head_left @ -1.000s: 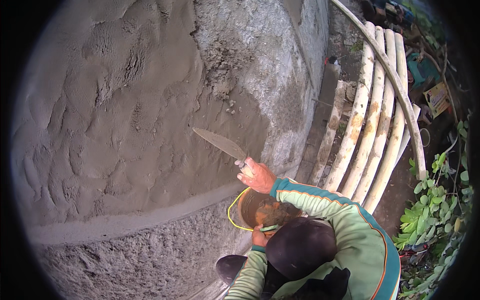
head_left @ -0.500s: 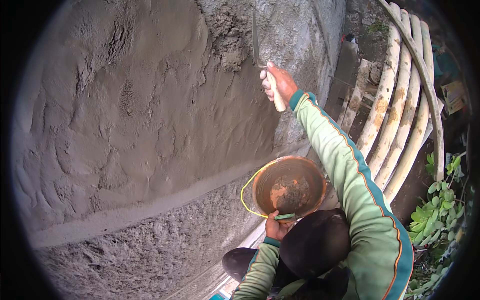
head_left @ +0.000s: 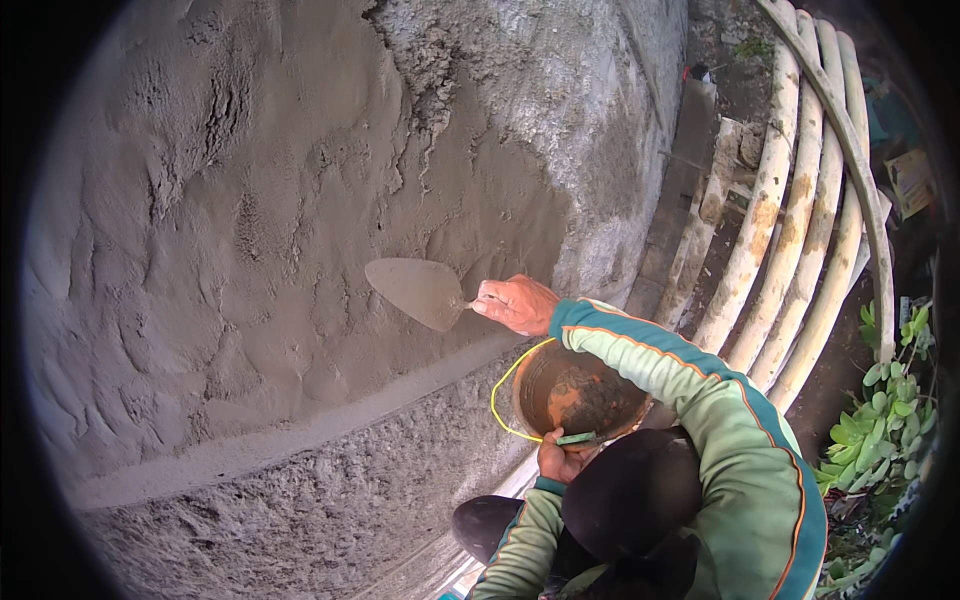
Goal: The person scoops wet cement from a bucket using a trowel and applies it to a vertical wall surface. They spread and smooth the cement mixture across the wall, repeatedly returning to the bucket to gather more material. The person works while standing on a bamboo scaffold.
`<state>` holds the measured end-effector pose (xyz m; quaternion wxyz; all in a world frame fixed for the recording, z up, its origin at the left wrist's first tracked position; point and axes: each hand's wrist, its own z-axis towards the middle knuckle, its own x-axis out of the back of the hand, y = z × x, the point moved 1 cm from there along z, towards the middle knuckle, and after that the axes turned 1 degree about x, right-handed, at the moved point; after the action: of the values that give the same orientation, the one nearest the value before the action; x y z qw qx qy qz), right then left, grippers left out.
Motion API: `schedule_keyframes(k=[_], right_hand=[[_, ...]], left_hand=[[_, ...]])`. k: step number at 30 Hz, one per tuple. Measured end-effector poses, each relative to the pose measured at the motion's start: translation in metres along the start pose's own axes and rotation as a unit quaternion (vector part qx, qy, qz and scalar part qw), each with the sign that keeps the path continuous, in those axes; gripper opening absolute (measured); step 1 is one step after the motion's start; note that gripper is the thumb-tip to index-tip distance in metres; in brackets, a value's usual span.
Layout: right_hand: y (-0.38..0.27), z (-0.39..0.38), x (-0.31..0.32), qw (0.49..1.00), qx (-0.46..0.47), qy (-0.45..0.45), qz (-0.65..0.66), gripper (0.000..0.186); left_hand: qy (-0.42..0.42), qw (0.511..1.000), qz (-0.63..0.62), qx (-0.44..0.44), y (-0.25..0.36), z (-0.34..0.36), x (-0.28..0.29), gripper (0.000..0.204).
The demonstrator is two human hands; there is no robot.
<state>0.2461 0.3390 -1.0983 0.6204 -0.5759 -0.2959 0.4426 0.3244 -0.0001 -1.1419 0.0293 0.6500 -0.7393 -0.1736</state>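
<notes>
My right hand (head_left: 515, 305) is closed round the handle of a pointed trowel (head_left: 420, 290), whose flat grey blade lies along the wet mortar (head_left: 290, 240) on the wall. Whether the blade touches the mortar I cannot tell. Below that arm, an orange-brown bucket (head_left: 530, 385) holds some grey mortar and is partly covered by the sleeve. It has a yellow handle (head_left: 494, 400) with a green grip (head_left: 575, 438). At the bucket's near rim, my left hand (head_left: 560, 458) is closed on this grip.
Rough bare wall (head_left: 600, 110) shows right of the mortar, and a coarse strip (head_left: 300, 500) runs below it. Several pale bamboo poles (head_left: 770, 200) stand at the right, crossed by a thin curved pole (head_left: 850, 150). Green plants (head_left: 865, 435) grow at the lower right. My dark-clad knee (head_left: 630, 490) is beside the bucket.
My right hand has come down and left with the trowel, from the upper wall to just above the bucket. The blade has turned from upright to pointing left. My left hand stays on the bucket's grip.
</notes>
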Motion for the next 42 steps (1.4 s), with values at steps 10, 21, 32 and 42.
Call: schedule_keyframes(k=[10,21,32,42], right_hand=[[-0.074,0.090,0.074,0.934,-0.091,0.070,0.339,0.048],[-0.032,0.044,-0.025,0.997,0.065,0.027,-0.008,0.045],[-0.080,0.070,-0.023,0.921,-0.055,0.053,0.382,0.048],[-0.002,-0.120,0.043,0.970,-0.059,-0.087,-0.218,0.051]], left_hand=[[0.059,0.998,0.024,0.011,0.004,-0.029,-0.034,0.056],[-0.043,0.999,-0.016,0.023,-0.002,0.024,0.009,0.050],[-0.006,1.000,-0.007,0.003,-0.004,0.025,0.008,0.046],[0.051,0.996,0.073,-0.027,0.019,0.020,-0.040,0.042]])
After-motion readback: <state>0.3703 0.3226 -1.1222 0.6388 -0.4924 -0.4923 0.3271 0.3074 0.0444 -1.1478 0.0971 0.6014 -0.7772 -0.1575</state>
